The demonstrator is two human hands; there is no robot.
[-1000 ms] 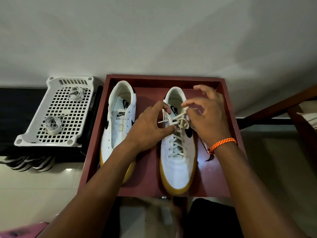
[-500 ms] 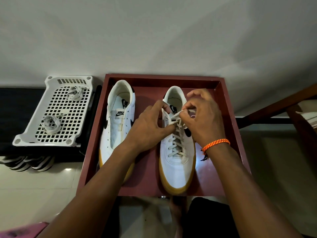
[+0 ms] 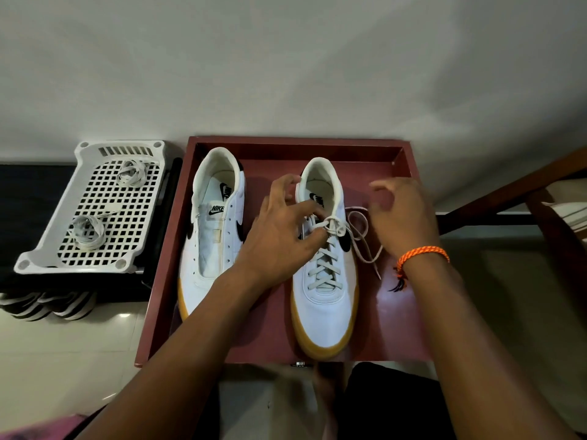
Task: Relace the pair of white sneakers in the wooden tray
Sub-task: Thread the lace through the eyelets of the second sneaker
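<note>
- Left hand (image 3: 279, 239) pinches the knot of the lace (image 3: 333, 228) on the right sneaker (image 3: 324, 300) in the wooden tray (image 3: 394, 328); right hand (image 3: 403, 217) hangs loose-fingered, holding nothing.
- Letting go early could slacken that knot.
- Left sneaker (image 3: 211, 249), beside it, has no lace yet.

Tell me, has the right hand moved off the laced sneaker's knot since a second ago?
Yes. The right hand has pulled away to the right, toward the wooden tray's right wall, leaving the lace loop lying free beside the laced sneaker.

Sneakers (image 3: 324, 265) in tray (image 3: 406, 328), rack (image 3: 41, 258) left.
</note>
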